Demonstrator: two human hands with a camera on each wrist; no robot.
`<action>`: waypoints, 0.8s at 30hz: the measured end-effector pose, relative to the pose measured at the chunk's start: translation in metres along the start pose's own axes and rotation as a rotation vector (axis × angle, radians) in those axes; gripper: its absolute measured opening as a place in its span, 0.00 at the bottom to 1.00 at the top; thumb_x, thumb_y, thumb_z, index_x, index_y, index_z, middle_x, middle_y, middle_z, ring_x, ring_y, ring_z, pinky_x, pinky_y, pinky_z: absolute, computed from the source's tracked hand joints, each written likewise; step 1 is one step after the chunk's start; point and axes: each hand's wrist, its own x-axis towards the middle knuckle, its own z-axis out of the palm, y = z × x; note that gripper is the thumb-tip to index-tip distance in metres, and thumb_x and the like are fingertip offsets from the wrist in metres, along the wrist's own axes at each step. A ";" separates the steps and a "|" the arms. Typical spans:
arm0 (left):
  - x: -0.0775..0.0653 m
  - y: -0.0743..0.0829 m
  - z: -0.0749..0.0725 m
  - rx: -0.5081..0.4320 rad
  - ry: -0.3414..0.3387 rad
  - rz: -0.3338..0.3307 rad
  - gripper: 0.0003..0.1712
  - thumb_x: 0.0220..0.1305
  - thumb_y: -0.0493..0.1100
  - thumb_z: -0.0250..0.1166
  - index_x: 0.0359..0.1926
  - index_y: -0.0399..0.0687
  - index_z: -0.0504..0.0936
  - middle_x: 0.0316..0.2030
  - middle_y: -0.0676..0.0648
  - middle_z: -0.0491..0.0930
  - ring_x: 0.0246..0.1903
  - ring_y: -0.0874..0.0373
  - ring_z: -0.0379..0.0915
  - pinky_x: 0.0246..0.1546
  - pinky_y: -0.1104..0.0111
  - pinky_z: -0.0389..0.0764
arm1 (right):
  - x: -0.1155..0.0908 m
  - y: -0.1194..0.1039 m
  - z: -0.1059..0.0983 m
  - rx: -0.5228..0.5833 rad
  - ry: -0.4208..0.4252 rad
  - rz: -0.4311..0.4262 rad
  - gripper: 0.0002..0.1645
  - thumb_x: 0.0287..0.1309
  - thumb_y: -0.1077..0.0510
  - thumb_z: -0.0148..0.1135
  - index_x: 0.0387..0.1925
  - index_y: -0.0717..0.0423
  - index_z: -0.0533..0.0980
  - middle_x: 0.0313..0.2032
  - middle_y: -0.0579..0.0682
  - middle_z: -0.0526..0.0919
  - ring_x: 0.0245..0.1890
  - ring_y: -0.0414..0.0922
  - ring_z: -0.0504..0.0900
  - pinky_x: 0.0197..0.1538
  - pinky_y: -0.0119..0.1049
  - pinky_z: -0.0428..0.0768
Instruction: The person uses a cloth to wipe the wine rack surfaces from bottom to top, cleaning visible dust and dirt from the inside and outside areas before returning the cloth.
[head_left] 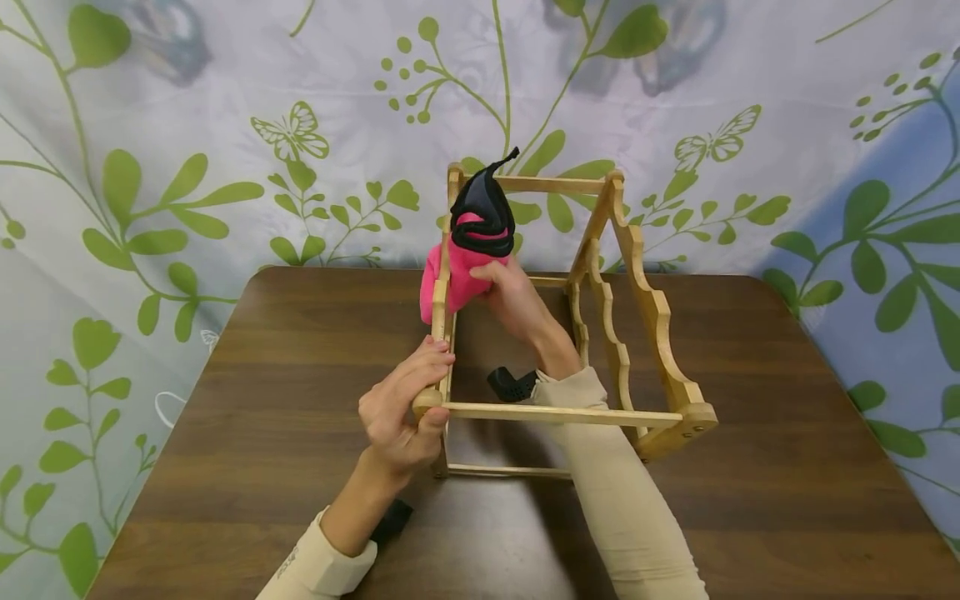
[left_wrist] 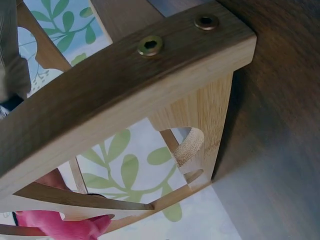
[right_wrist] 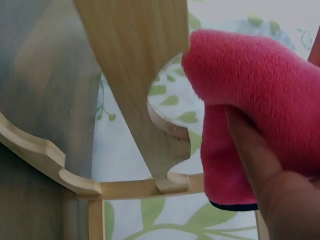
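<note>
A light wooden rack (head_left: 558,414) with scalloped rails stands tilted over the table. My left hand (head_left: 405,408) grips its near left corner, thumb on the near side and fingers over the left rail. Inside the frame, my right hand (head_left: 517,304) holds a pink plush cloth (head_left: 459,279) with black edging against the upper left rail. The cloth wraps both sides of that rail, and its dark corner sticks up. The right wrist view shows a finger pressed into the folded cloth (right_wrist: 255,70) beside a notched wooden piece (right_wrist: 135,75). Bolt heads (left_wrist: 150,45) show on the rack in the left wrist view.
The rack is over a dark brown wooden table (head_left: 300,333). Behind it hangs a pale curtain (head_left: 337,67) printed with green leaves and butterflies. Black devices (head_left: 510,385) sit at both wrists, and a thin white loop (head_left: 167,408) shows beyond the table's left edge.
</note>
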 end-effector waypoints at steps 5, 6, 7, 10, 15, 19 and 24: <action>0.001 0.001 0.000 0.015 -0.001 0.004 0.28 0.73 0.51 0.58 0.30 0.24 0.78 0.28 0.31 0.82 0.30 0.39 0.83 0.43 0.54 0.83 | -0.028 -0.002 0.005 -0.031 -0.099 0.040 0.17 0.56 0.72 0.41 0.42 0.57 0.71 0.34 0.46 0.76 0.37 0.41 0.74 0.46 0.34 0.74; 0.001 0.001 0.000 0.020 -0.003 0.006 0.29 0.73 0.51 0.58 0.30 0.24 0.78 0.29 0.32 0.83 0.30 0.39 0.83 0.43 0.55 0.83 | -0.034 -0.002 0.006 -0.088 -0.115 0.036 0.15 0.56 0.72 0.42 0.43 0.62 0.72 0.35 0.47 0.77 0.37 0.41 0.74 0.46 0.34 0.74; 0.001 0.001 -0.001 0.023 -0.002 0.006 0.29 0.74 0.51 0.56 0.30 0.24 0.78 0.29 0.32 0.83 0.31 0.39 0.83 0.43 0.55 0.84 | -0.039 -0.003 0.007 -0.140 -0.133 0.032 0.15 0.58 0.73 0.43 0.45 0.66 0.71 0.37 0.49 0.77 0.38 0.41 0.75 0.47 0.34 0.74; 0.001 0.001 -0.002 0.039 0.001 0.014 0.30 0.76 0.50 0.52 0.31 0.23 0.78 0.29 0.31 0.83 0.31 0.39 0.84 0.42 0.56 0.84 | -0.052 -0.006 0.009 -0.340 -0.153 0.003 0.19 0.62 0.74 0.49 0.55 0.73 0.67 0.46 0.56 0.76 0.45 0.42 0.74 0.51 0.34 0.75; -0.001 0.000 -0.003 0.074 0.015 0.036 0.32 0.79 0.48 0.45 0.33 0.20 0.78 0.32 0.28 0.83 0.35 0.39 0.84 0.44 0.56 0.83 | -0.068 -0.014 0.009 -0.508 -0.169 -0.059 0.32 0.58 0.75 0.62 0.62 0.67 0.64 0.54 0.60 0.76 0.49 0.45 0.77 0.50 0.38 0.79; -0.004 0.004 0.000 0.111 0.035 0.011 0.33 0.79 0.49 0.45 0.37 0.17 0.77 0.38 0.27 0.82 0.42 0.41 0.83 0.49 0.60 0.81 | -0.077 -0.021 0.007 -0.508 -0.218 -0.049 0.35 0.52 0.70 0.72 0.61 0.65 0.67 0.51 0.58 0.80 0.45 0.47 0.80 0.45 0.40 0.82; -0.004 0.007 0.004 0.158 0.077 -0.036 0.33 0.78 0.52 0.45 0.34 0.22 0.77 0.34 0.29 0.77 0.37 0.40 0.77 0.52 0.62 0.80 | -0.084 -0.028 0.004 -0.565 -0.289 -0.055 0.39 0.47 0.69 0.75 0.60 0.72 0.68 0.53 0.63 0.78 0.53 0.47 0.77 0.57 0.39 0.75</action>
